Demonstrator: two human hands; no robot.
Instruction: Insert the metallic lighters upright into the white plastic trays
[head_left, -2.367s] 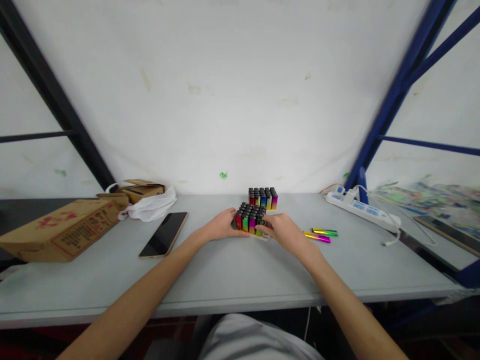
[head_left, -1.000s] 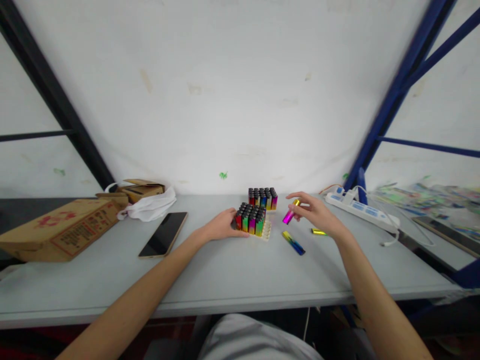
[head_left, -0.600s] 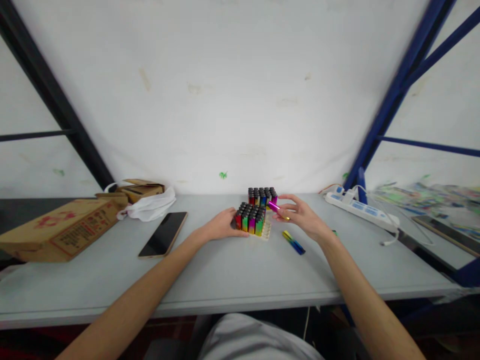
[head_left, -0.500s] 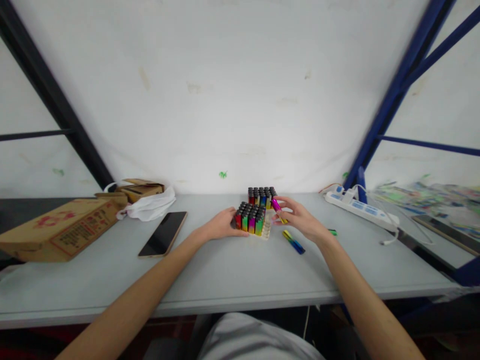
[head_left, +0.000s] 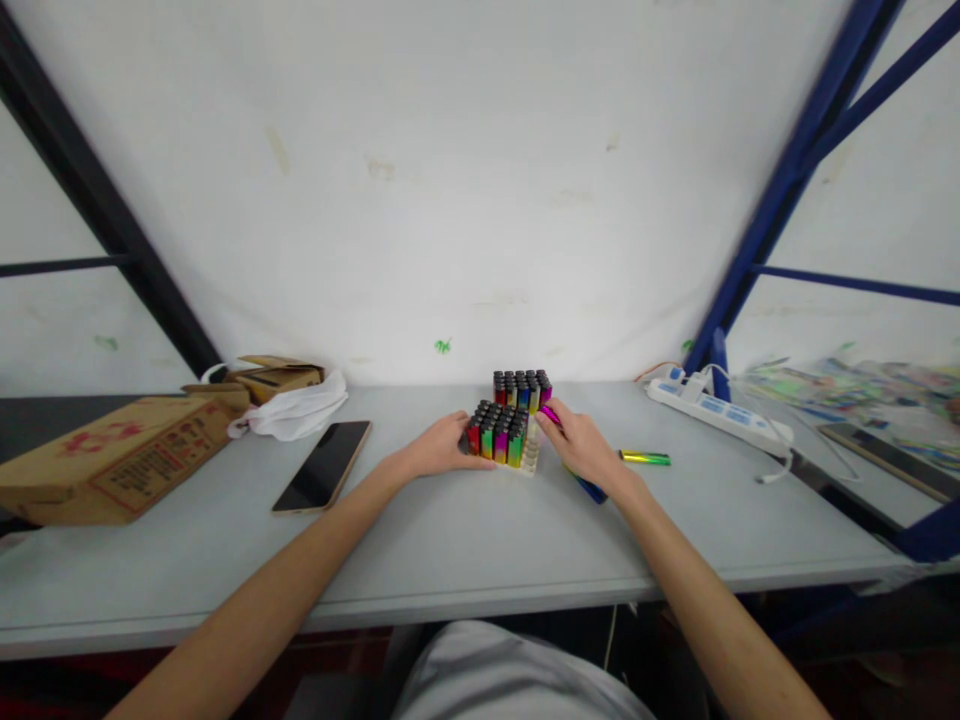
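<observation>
My L hand [head_left: 442,447] is clamped round the left end of the near lighter block [head_left: 498,432], thumb along the near edge, other fingers by the far left corner. Black-topped lighters stand upright there in a white tray [head_left: 530,460], w/ bare slots showing on its right side. My R hand [head_left: 581,445] is just right of that tray, fingers closed on a magenta piece [head_left: 553,412]; it's tilted, upper end pointing left & far, lower part hidden by my grip. Can't tell if it touches the tray.

Far lighter block [head_left: 523,388], also upright, sits just beyond the near one. A dark blue piece [head_left: 592,489] lies partly hidden under my R wrist, & a yellow-green piece [head_left: 646,458] lies flat on the surface [head_left: 450,540], farther right.

Over left: phone [head_left: 322,466], screen dark, lying flat near my L forearm; then a cardboard box [head_left: 112,455] at the far left end, w/ a white bag [head_left: 300,412] & a smaller open box [head_left: 277,378] behind. Over right: white power strip [head_left: 720,415] w/ cables, near the blue frame [head_left: 780,210]. Plain wall [head_left: 480,200] behind, w/ a few stains & a small green mark.
</observation>
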